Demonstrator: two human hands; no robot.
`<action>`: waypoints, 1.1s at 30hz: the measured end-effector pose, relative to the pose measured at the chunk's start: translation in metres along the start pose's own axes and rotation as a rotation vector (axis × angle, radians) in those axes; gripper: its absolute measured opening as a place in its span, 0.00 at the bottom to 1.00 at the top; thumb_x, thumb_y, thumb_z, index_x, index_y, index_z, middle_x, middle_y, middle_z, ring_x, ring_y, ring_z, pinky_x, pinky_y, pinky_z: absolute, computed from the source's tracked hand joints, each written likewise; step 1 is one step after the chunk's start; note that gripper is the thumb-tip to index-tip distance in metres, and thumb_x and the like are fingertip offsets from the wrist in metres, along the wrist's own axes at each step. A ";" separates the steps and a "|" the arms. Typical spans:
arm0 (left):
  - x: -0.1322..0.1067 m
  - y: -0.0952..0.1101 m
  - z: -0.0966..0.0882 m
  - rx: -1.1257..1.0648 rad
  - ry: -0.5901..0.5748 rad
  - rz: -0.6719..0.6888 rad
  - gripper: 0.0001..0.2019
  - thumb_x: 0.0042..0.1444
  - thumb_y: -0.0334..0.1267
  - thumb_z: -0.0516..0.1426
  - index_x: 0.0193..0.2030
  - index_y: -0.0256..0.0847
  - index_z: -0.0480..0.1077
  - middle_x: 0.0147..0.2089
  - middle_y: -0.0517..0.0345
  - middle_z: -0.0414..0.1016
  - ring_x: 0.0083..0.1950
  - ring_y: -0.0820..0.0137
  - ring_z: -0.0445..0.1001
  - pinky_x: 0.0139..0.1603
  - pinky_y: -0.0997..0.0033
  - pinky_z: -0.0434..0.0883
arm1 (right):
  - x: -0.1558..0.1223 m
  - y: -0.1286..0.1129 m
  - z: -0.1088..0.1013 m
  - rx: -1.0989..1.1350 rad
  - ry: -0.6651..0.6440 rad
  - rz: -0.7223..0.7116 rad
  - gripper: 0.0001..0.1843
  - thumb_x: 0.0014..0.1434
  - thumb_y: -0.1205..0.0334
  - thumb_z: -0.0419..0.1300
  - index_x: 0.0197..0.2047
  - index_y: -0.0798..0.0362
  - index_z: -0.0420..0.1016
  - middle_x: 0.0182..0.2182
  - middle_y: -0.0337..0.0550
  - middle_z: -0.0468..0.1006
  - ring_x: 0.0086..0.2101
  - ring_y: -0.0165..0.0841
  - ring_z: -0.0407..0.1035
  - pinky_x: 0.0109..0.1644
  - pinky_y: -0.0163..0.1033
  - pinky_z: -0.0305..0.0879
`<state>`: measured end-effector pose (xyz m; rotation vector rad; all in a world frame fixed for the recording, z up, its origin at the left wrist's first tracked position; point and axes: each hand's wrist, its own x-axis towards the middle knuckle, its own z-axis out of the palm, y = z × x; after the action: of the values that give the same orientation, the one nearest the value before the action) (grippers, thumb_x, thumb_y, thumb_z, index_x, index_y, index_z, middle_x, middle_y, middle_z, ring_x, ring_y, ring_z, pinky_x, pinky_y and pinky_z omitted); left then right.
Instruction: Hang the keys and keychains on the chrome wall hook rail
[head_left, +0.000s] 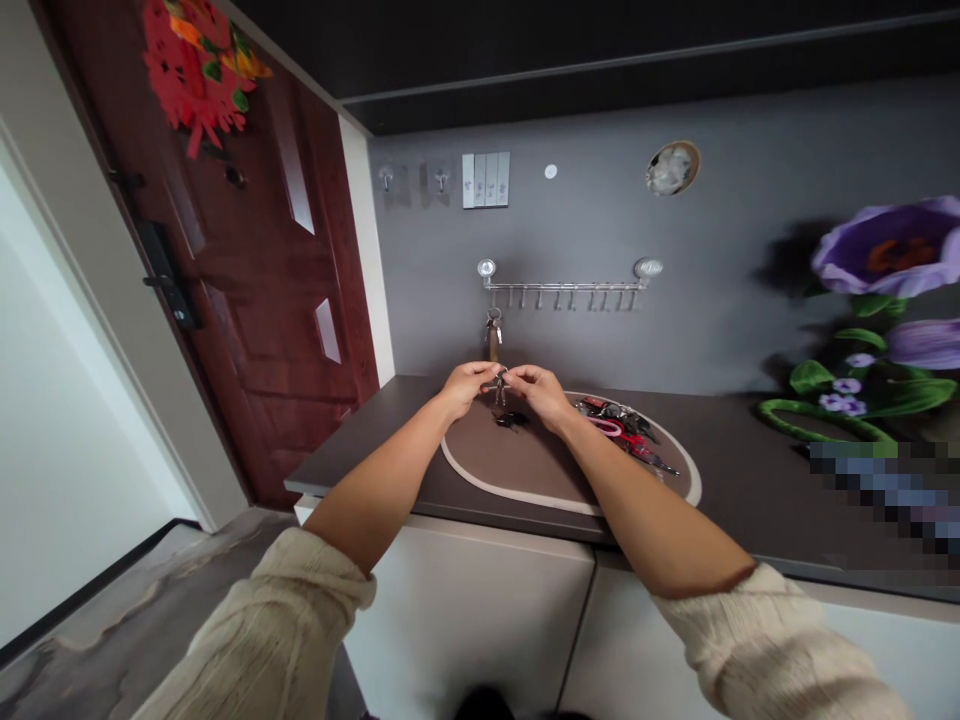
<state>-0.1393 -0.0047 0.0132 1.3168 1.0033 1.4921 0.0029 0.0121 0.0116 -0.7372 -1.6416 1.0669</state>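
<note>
A bunch of keys (500,396) hangs between the left hand (469,386) and the right hand (541,394), above the far left part of an oval brown mat (517,494). Each grip is nearly closed, thumb and fingertips pinched at the ring on top; the finer finger placement is too small to tell.

Just behind the hands, another key ring (494,325) hangs from the left end of a metal hook rail (562,288), a brown fob below it; the rail's other hooks run rightward along the grey wall (435,330). Below the held keys, a small dark item (511,420) lies on the mat. Right of the right wrist, a pile of keys (622,415), with pink and red pieces, reaches close to the mat's pale right rim.

The mat's front rim runs near the front edge of the dark bench (352,430), and both forearms cross that edge. The wall limits reach behind; open air lies above the hands, up to a dark overhead shelf (637,55). Rightward, a purple flower (892,250) rises over the bench.
</note>
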 end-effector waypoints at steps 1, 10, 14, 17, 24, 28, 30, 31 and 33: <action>-0.001 0.001 0.001 -0.007 0.000 -0.007 0.13 0.40 0.41 0.61 0.33 0.37 0.73 0.35 0.53 0.74 0.31 0.77 0.67 0.32 0.75 0.61 | 0.000 0.001 0.000 -0.002 0.002 -0.006 0.20 0.38 0.49 0.61 0.29 0.57 0.69 0.24 0.38 0.70 0.24 0.23 0.59 0.30 0.31 0.57; -0.004 0.003 0.004 0.052 0.026 0.009 0.14 0.41 0.42 0.59 0.35 0.37 0.73 0.34 0.54 0.73 0.28 0.79 0.65 0.29 0.77 0.60 | 0.002 0.001 -0.006 -0.002 0.026 -0.084 0.17 0.42 0.50 0.59 0.28 0.56 0.66 0.23 0.36 0.66 0.25 0.25 0.59 0.33 0.32 0.58; -0.003 0.001 0.003 0.125 0.067 0.044 0.14 0.42 0.44 0.58 0.34 0.37 0.73 0.28 0.57 0.72 0.26 0.78 0.63 0.27 0.78 0.59 | 0.003 -0.002 -0.010 0.004 0.034 -0.081 0.16 0.42 0.50 0.59 0.28 0.55 0.65 0.23 0.35 0.66 0.25 0.24 0.60 0.33 0.32 0.59; -0.003 0.000 0.002 0.166 0.092 0.037 0.14 0.42 0.44 0.58 0.34 0.36 0.73 0.26 0.58 0.70 0.25 0.79 0.62 0.26 0.78 0.58 | 0.004 -0.002 -0.012 0.040 0.057 -0.061 0.17 0.42 0.49 0.59 0.28 0.54 0.65 0.24 0.35 0.66 0.25 0.25 0.61 0.33 0.32 0.60; -0.004 -0.003 0.005 0.322 0.125 0.073 0.13 0.44 0.43 0.56 0.30 0.33 0.72 0.20 0.61 0.65 0.21 0.80 0.57 0.24 0.77 0.55 | 0.013 -0.014 -0.013 0.227 0.141 -0.026 0.16 0.43 0.51 0.60 0.28 0.55 0.64 0.23 0.36 0.68 0.26 0.26 0.66 0.31 0.34 0.64; -0.004 -0.005 0.007 0.385 0.130 0.093 0.12 0.45 0.42 0.55 0.27 0.33 0.71 0.18 0.63 0.62 0.20 0.79 0.57 0.23 0.77 0.55 | 0.029 -0.031 -0.009 0.308 0.205 0.051 0.08 0.49 0.59 0.57 0.29 0.54 0.63 0.23 0.37 0.70 0.26 0.28 0.69 0.30 0.36 0.67; -0.004 -0.006 0.007 0.405 0.133 0.093 0.11 0.45 0.42 0.54 0.26 0.34 0.70 0.18 0.63 0.62 0.20 0.79 0.57 0.23 0.77 0.55 | 0.039 -0.041 -0.005 0.350 0.239 0.075 0.04 0.52 0.63 0.55 0.29 0.54 0.62 0.21 0.36 0.69 0.24 0.27 0.69 0.29 0.36 0.68; -0.003 -0.006 0.007 0.415 0.132 0.097 0.11 0.45 0.41 0.54 0.26 0.34 0.70 0.18 0.63 0.62 0.20 0.78 0.57 0.23 0.77 0.55 | 0.044 -0.046 -0.003 0.368 0.250 0.080 0.03 0.53 0.65 0.54 0.29 0.54 0.62 0.20 0.35 0.69 0.24 0.26 0.69 0.30 0.35 0.68; -0.002 -0.007 0.007 0.443 0.136 0.106 0.11 0.46 0.41 0.54 0.25 0.34 0.70 0.18 0.63 0.62 0.21 0.78 0.58 0.24 0.77 0.55 | 0.054 -0.055 0.001 0.387 0.273 0.086 0.04 0.54 0.67 0.52 0.28 0.55 0.62 0.19 0.34 0.67 0.23 0.26 0.69 0.29 0.35 0.69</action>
<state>-0.1317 -0.0048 0.0066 1.6113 1.4308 1.5063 -0.0129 0.0348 0.0833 -0.6639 -1.1373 1.2401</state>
